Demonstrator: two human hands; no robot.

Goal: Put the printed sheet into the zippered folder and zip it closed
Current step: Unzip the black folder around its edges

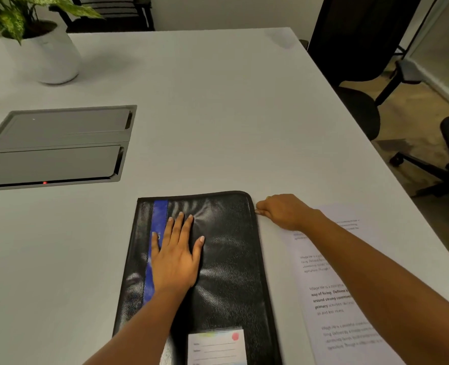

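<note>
Both bare forearms come in from the lower edge and reach forward. The left hand (175, 255) lies flat with the palm down, the fingers (177, 225) straight and a little spread, the thumb held out to the right side. The right arm crosses diagonally from the lower right corner. The right hand (284, 212) is curled into a loose fist, knuckles up, and its fingertips (258, 208) pinch together toward the left.

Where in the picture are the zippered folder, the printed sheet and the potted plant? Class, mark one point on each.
zippered folder (226, 248): head view, bare black cover right of the flat hand.
printed sheet (331, 299): head view, text block near its left edge.
potted plant (52, 56): head view, white pot's front wall.
</note>
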